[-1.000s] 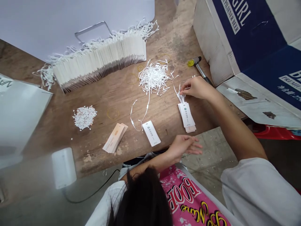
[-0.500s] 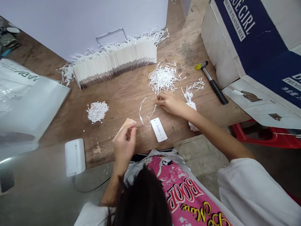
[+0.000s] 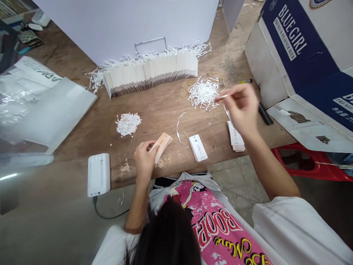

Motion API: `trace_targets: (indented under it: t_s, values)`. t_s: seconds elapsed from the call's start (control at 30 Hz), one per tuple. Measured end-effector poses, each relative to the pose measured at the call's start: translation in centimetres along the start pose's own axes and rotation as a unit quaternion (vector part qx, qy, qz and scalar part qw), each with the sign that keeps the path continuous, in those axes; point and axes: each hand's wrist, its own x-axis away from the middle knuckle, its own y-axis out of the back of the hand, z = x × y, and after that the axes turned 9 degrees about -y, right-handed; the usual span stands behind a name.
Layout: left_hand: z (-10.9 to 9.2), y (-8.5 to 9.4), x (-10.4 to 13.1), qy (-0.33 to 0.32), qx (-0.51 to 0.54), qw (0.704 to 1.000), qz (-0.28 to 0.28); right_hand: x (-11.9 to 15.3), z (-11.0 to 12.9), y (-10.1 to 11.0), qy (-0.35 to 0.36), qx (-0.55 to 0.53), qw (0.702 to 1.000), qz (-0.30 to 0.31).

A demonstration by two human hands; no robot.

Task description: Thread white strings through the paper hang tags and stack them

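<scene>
Hang tags [image 3: 163, 141], likely light, stiff: hold by edges. My left hand [image 3: 145, 156] grips them; my right hand [image 3: 243, 106] pinches string [image 3: 222, 96].

String pile [image 3: 203, 94] behind middle cards [image 3: 198, 148]

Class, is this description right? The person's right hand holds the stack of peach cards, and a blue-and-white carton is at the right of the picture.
Not quite: the head view shows the left hand holding the stack of peach cards, not the right. The blue-and-white carton is indeed at the right of the picture.
</scene>
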Motion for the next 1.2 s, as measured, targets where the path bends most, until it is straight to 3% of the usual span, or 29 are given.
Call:
trace_targets:
  t_s: [0.13, 0.2, 0.23, 0.3, 0.4, 0.53, 0.63, 0.77, 0.97, 1.1, 1.2]
  values:
    - [0.0, 0.2, 0.0, 0.046, 0.112, 0.993, -0.011, 2.6, 3.9, 2.7, -0.089, -0.082, 0.975, -0.185]
    - [-0.1, 0.4, 0.1, 0.074, 0.190, 0.979, -0.006, 4.9, 3.9, 3.1, -0.105, -0.031, 0.972, -0.206]
    - [-0.2, 0.6, 0.2, 0.083, 0.223, 0.971, -0.003, 6.3, 3.5, 2.8, -0.113, 0.014, 0.976, -0.184]
    - [-0.3, 0.9, 0.5, 0.091, 0.276, 0.957, 0.004, 9.3, 2.1, 1.7, -0.123, 0.113, 0.983, -0.078]
    - [-0.6, 1.4, 1.1, 0.095, 0.335, 0.937, 0.041, 13.5, -0.2, -0.7, -0.075, 0.207, 0.972, 0.087]
    - [-1.2, 2.1, 2.1, 0.123, 0.411, 0.896, 0.116, 17.0, -1.8, -2.6, -0.005, 0.284, 0.942, 0.181]
    - [-2.1, 2.2, 2.8, 0.153, 0.462, 0.860, 0.155, 17.9, -2.1, -2.4, 0.054, 0.330, 0.926, 0.178]
    - [-3.6, 1.3, 3.7, 0.183, 0.506, 0.824, 0.178, 17.9, -1.7, -1.7, 0.118, 0.317, 0.930, 0.142]
    - [-5.9, -1.4, 5.0, 0.205, 0.551, 0.782, 0.208, 19.0, 0.1, -1.9, 0.172, 0.220, 0.960, 0.002]
    - [-7.4, -2.1, 5.7, 0.219, 0.579, 0.761, 0.195, 20.4, 0.9, -3.3, 0.208, 0.171, 0.962, 0.055]
    - [-7.9, -2.1, 6.0, 0.195, 0.585, 0.767, 0.176, 20.9, 1.3, -4.4, 0.205, 0.146, 0.962, 0.104]
